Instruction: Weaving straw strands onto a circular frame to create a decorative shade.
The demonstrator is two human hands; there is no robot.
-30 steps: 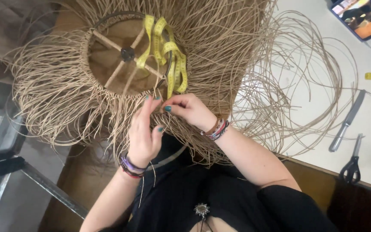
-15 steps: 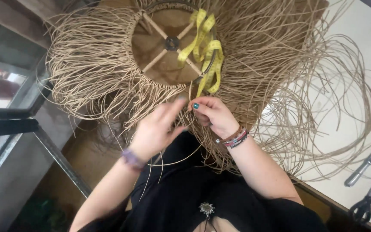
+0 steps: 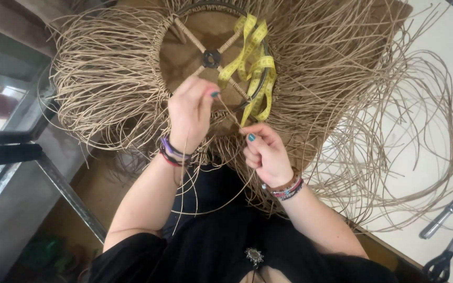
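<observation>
Between both hands' fingers (image 3: 251,137): thin straw strand (image 3: 228,111), taut, pinched.

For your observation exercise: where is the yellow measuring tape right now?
In the head view, the yellow measuring tape hangs looped over the right side of the round woven frame, just above the right hand.

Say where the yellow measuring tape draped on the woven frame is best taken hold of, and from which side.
Probably at the bunched loops of the yellow measuring tape, coming from above on the right hand side. There the folds stand up off the ring frame, free of the loose fibre strands; its lower end hangs among strands near the fingers.
</observation>
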